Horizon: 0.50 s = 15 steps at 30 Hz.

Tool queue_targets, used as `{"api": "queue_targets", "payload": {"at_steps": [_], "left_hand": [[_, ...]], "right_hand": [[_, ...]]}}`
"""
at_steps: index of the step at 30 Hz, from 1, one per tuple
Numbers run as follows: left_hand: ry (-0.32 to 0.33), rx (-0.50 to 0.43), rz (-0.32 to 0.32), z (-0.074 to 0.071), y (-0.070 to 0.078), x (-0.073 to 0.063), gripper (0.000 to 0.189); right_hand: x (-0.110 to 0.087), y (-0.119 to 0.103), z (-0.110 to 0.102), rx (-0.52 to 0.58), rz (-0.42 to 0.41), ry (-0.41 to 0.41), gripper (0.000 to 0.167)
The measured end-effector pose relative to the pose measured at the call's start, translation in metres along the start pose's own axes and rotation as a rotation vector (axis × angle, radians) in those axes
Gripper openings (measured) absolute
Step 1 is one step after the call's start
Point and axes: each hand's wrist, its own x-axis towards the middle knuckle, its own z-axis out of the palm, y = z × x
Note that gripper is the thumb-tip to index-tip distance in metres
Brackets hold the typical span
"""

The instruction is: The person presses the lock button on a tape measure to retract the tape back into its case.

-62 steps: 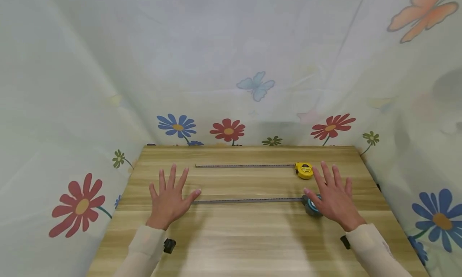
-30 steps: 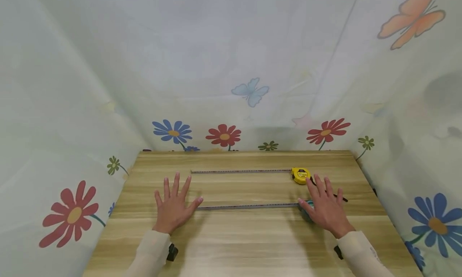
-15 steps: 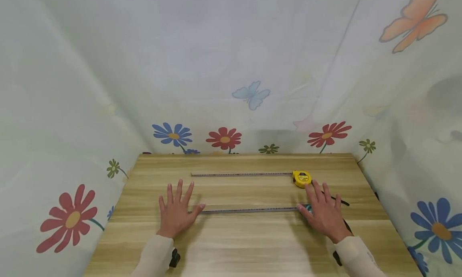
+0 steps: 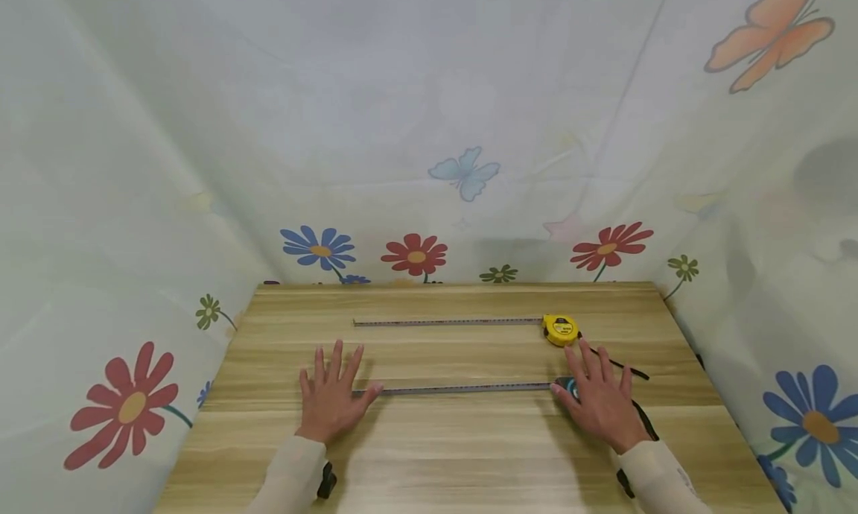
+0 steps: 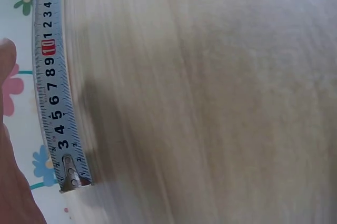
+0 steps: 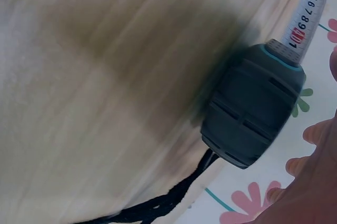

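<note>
In the head view my left hand [image 4: 330, 406], fingers spread straight, is over the left end of a metal tape blade [image 4: 462, 389]. The left wrist view shows that end's metal hook [image 5: 73, 176] beside the hand, not gripped. My right hand [image 4: 603, 406] is likewise spread, partly hiding a dark tape measure [image 4: 567, 387] with a teal face. In the right wrist view its ridged case [image 6: 253, 108] has the blade drawn out and a black strap [image 6: 168, 200]. Behind them lies a yellow tape measure [image 4: 561, 330], its blade [image 4: 449, 322] also extended, near my right fingertips.
A wood-grain table [image 4: 436, 454] carries both tape measures, their blades lying roughly parallel. White cloth walls [image 4: 375, 112] with flower and butterfly prints rise behind the table and on both sides. A thin black cord [image 4: 630, 366] trails from the yellow case.
Both hands have come slightly closer together, with fingers still spread. The head view has shifted a little. The black cord and strap near the right hand now show; the tape measures appear unmoved on the table.
</note>
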Motion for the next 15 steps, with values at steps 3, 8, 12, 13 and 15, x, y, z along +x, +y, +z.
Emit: {"api": "queue_targets", "payload": {"at_steps": [3, 8, 12, 13, 15], "left_hand": [[-0.027, -0.009, -0.009, 0.002, -0.001, -0.001, 0.088], [-0.053, -0.053, -0.008, 0.004, -0.003, -0.005, 0.089], [-0.072, -0.059, 0.002, 0.007, -0.007, -0.007, 0.089], [-0.073, -0.059, 0.006, 0.008, -0.008, -0.008, 0.088], [-0.077, -0.064, 0.012, 0.008, -0.009, -0.009, 0.088]], "right_hand": [[-0.002, -0.001, 0.002, -0.001, -0.002, 0.008, 0.078], [-0.003, -0.001, 0.008, 0.002, -0.003, 0.010, 0.078], [-0.004, 0.001, 0.013, 0.001, 0.006, -0.015, 0.078], [-0.004, 0.001, 0.014, -0.002, 0.009, -0.023, 0.078], [-0.004, 0.001, 0.016, 0.000, 0.011, -0.032, 0.078]]}}
